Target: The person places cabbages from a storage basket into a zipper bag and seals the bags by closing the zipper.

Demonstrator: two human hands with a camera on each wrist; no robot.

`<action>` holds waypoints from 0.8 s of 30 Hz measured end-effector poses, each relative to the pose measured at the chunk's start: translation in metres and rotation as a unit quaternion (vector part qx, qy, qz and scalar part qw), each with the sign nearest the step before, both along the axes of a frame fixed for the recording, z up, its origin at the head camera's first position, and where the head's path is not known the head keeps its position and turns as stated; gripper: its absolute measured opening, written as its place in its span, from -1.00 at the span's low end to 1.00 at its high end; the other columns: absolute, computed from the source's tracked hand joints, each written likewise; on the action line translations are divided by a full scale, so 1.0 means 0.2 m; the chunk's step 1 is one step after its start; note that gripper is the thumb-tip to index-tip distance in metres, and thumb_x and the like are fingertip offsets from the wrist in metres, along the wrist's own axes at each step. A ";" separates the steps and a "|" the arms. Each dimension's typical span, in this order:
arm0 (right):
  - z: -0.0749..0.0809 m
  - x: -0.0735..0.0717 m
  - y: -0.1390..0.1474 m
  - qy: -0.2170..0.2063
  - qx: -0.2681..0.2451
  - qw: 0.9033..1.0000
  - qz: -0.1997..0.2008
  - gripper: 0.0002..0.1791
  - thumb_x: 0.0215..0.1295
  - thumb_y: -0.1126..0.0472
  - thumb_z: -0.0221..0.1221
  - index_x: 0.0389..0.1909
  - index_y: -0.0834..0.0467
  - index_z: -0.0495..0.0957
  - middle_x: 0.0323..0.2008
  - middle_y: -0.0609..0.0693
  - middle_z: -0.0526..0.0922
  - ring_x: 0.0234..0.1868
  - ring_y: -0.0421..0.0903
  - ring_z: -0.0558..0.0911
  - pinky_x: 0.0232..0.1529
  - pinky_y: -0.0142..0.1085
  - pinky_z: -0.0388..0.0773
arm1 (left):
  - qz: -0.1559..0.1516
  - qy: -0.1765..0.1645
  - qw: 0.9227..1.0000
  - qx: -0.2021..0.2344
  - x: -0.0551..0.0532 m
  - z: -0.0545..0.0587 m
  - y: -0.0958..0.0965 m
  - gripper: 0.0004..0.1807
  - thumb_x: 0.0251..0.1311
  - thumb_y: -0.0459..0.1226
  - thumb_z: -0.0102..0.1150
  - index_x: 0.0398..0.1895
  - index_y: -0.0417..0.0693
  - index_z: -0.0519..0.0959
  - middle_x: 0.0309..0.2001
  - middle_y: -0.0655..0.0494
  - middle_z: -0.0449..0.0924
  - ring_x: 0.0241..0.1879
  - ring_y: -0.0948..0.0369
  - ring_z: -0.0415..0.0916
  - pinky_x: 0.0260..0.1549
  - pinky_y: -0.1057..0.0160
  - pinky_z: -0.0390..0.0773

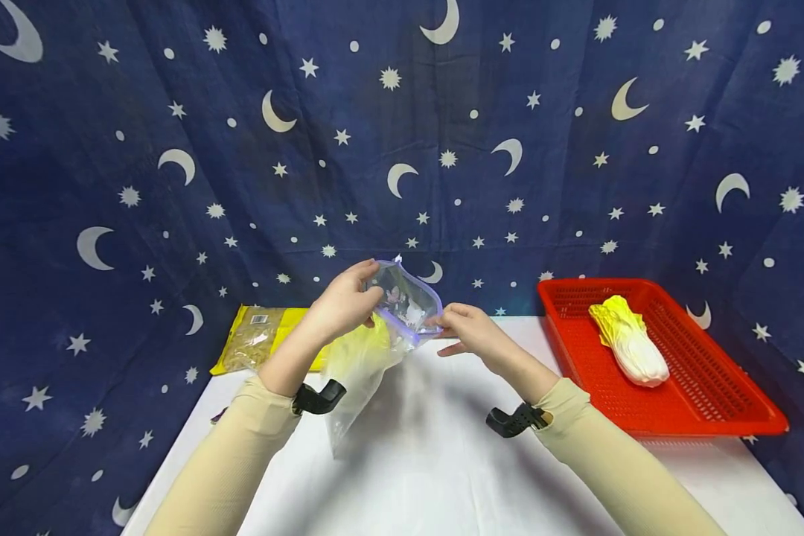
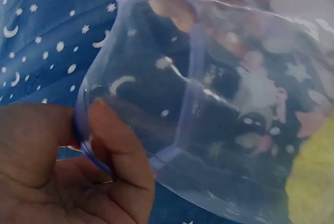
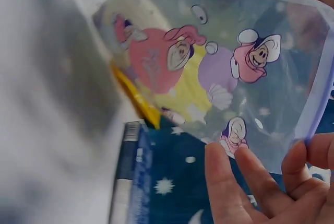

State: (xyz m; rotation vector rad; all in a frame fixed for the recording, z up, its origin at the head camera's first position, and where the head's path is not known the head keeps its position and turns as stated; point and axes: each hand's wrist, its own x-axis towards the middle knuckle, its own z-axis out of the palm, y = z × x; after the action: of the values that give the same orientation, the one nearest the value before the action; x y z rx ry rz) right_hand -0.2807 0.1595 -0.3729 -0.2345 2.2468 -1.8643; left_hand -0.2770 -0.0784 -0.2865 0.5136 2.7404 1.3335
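A clear zip bag [image 1: 412, 298] with a purple rim and printed cartoon figures hangs over the table, its mouth spread wide. My left hand [image 1: 345, 301] pinches the rim on one side; in the left wrist view thumb and finger [image 2: 112, 135] close over the purple strip. On the opposite side my right hand [image 1: 469, 327] pinches the rim between thumb and forefinger, and its other fingers [image 3: 222, 177] extend along the bag's outside. Something pale yellow [image 2: 315, 177] shows through the bag's lower part; its kind is unclear behind the film.
A red plastic basket [image 1: 703, 417] at the right holds a napa cabbage [image 1: 630, 342]. A yellow package with a clear window [image 1: 254, 339] lies at the back left. The right wrist view shows a blue and white box [image 3: 130, 172]. Behind hangs a star-and-moon curtain [image 1: 402, 134].
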 end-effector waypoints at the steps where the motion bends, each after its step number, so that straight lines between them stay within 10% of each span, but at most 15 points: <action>1: -0.02 0.00 0.00 -0.006 0.003 1.000 0.002 -0.70 0.45 0.19 0.00 -0.09 0.34 0.57 0.05 0.20 0.65 0.05 0.12 0.63 -0.10 -0.06 0.75 | -0.004 0.000 1.000 -0.012 0.00 -0.01 0.01 -0.30 0.32 -0.32 -0.09 0.55 -0.30 0.19 0.60 -0.06 0.04 -0.62 0.14 0.53 -0.33 0.24 0.67; 16: -0.29 0.09 0.17 -0.015 0.123 0.992 -0.034 -0.78 0.26 0.23 0.07 -0.35 0.30 0.62 -0.37 0.07 0.70 -0.23 0.02 0.68 -0.37 -0.18 0.73 | -0.068 -0.064 0.992 0.085 0.01 -0.35 0.07 -0.26 0.30 -0.41 -0.04 0.59 -0.24 0.14 0.63 0.00 -0.04 -0.60 0.18 0.40 -0.34 0.20 0.76; 24: -0.35 0.12 0.26 0.003 0.133 0.988 -0.076 -0.81 0.21 0.27 0.07 -0.44 0.28 0.61 -0.44 0.11 0.69 -0.41 -0.04 0.66 -0.44 -0.21 0.71 | -0.072 0.008 0.996 0.057 0.04 -0.51 0.10 -0.26 0.23 -0.42 0.01 0.54 -0.30 0.21 0.60 0.03 0.06 -0.37 0.22 0.44 -0.35 0.33 0.56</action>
State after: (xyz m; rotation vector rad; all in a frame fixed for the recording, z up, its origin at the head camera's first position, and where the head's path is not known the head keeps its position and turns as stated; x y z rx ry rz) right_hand -0.2575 0.2116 -0.4432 -0.0256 2.5487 -1.6049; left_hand -0.2685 -0.0592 -0.3890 0.7168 2.5929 1.4611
